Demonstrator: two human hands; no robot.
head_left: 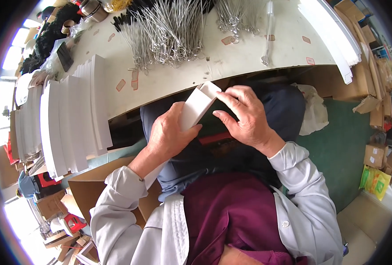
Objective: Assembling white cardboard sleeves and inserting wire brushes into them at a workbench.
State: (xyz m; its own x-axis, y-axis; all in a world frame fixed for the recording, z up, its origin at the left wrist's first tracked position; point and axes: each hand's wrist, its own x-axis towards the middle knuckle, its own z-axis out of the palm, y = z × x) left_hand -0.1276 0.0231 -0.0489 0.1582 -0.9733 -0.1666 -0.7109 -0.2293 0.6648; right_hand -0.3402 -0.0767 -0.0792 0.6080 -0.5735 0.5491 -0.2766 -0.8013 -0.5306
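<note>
While gripped, carton (196,106) below table (169,84).

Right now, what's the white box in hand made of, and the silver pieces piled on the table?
White box, held by left hand and right hand: likely thin matte paperboard, with creased fold lines and a flap. Silver pieces: apparently polished metal wire, thin and glinting.

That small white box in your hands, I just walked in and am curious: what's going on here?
A seated person holds a small white cardboard box over their lap with both hands. The left hand grips its side from below, while the right hand presses at its open flap end. On the white table ahead lie a pile of thin metal wire pieces and, to the left, stacks of flat white cardboard blanks.
</note>
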